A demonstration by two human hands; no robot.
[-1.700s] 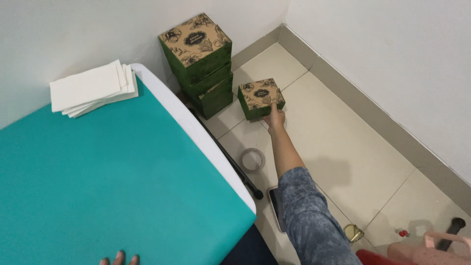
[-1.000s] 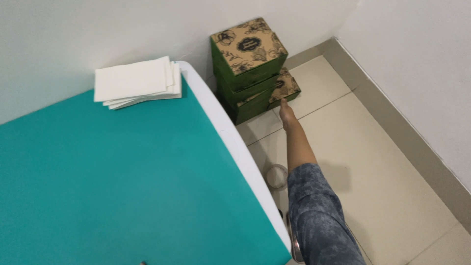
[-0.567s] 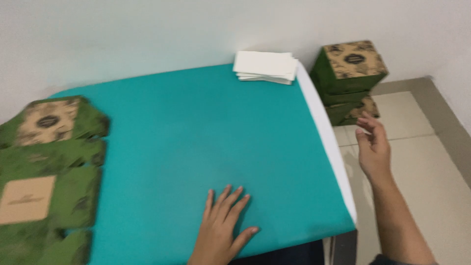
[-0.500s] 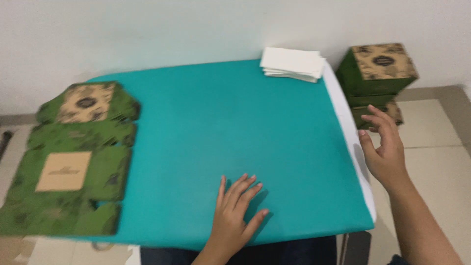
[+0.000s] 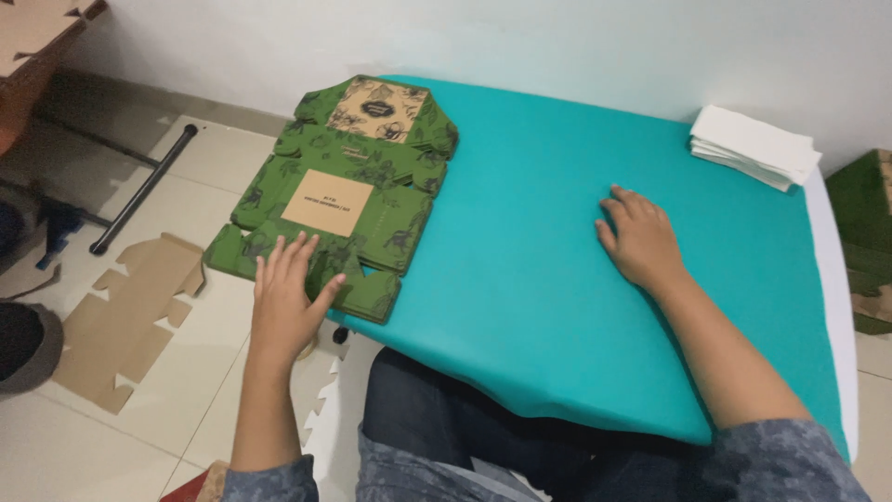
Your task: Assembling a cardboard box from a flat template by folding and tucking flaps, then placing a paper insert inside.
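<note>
While the view is sitting over the teal surface [image 5: 557,279], the scene is reading as follows.

Change since earlier: the right hand [image 5: 641,240], which was reaching down to the stacked boxes on the floor, is now resting palm-down on the teal cover; the left hand [image 5: 290,299], which was lying flat near the front edge, is now lying over at the flat box blanks.

What that is meaning: the folded-box end of the work is looking finished with, and attention is turning to an unfolded blank.

Left grip: fingers are spreading apart, pressing flat on the near edge of the green flattened box blank [image 5: 339,200]; nothing is clamped.

Right grip: fingers are lying loosely apart on bare cover, holding nothing.

Where the blank is lying: at the left end of the surface, printed side up, its near-left corner hanging past the edge; whether more blanks are lying under it I cannot tell.

Around: a stack of white folded sheets [image 5: 754,147] is sitting at the far right corner, well apart from both hands; a green box [image 5: 864,237] is showing at the right edge.

On the floor: a plain brown cardboard cutout [image 5: 125,316] and a dark pole [image 5: 141,191] are lying left of the surface.

In the way: nothing is lying between either hand and the blank.
</note>
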